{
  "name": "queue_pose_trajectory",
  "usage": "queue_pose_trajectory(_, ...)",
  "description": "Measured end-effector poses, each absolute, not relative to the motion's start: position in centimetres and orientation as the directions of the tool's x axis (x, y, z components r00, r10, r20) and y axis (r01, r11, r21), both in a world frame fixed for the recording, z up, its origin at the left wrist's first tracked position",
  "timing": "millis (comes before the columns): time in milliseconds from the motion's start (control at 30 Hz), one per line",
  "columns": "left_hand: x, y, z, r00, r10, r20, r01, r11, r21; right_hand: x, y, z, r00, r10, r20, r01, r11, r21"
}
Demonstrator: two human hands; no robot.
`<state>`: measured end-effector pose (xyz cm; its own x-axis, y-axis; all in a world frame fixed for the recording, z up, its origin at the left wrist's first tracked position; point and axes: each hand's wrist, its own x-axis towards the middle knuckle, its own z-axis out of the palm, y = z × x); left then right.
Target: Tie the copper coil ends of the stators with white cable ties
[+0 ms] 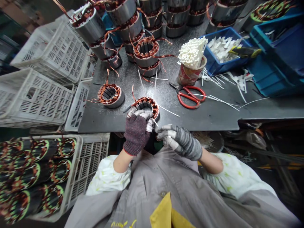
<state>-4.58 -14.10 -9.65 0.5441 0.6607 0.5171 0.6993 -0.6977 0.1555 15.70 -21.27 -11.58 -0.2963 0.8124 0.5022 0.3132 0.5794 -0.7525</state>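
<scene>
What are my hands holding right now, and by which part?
The left hand grips the copper-wound stator by its near rim. The right hand pinches a thin white strip by its near end, tip toward the stator.

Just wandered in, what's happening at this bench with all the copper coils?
A person in work gloves is handling a copper-wound stator at the near edge of the dark table. The left hand grips its rim, while the right hand pinches a thin white strip beside it. More stators are stacked at the back and fill a white crate at lower left. Red scissors and a cup of white sticks sit untouched.
</scene>
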Motion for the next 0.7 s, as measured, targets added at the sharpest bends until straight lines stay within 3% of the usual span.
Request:
queue_pose_trajectory(200,-3.6,-14.8,-10.0,0.278,0.785,0.554,0.721,-0.551,0.419,14.7,-18.4,-11.6,-0.160,0.874,0.459,0.208,0.485,-0.850)
queue_pose_trajectory(333,-3.5,-14.8,-10.2,0.320,0.717,0.619,0.744,-0.595,0.304,14.4,-18.4,-12.3,-0.054,0.932,0.360,0.074,0.363,-0.929)
queue_pose_trajectory(500,-3.4,-14.6,-10.3,0.366,0.675,0.641,0.787,-0.592,0.174,15.1,-19.0,-12.4,-0.212,0.866,0.453,0.284,0.498,-0.820)
queue_pose_trajectory(600,-3.3,-14.5,-9.8,0.352,0.731,0.585,0.788,-0.568,0.236,15.4,-19.0,-11.9,-0.213,0.852,0.478,0.287,0.522,-0.803)
queue_pose_trajectory(700,-3.2,-14.4,-9.2,0.318,0.773,0.549,0.739,-0.565,0.367,14.9,-18.4,-11.8,-0.078,0.920,0.385,0.113,0.392,-0.913)
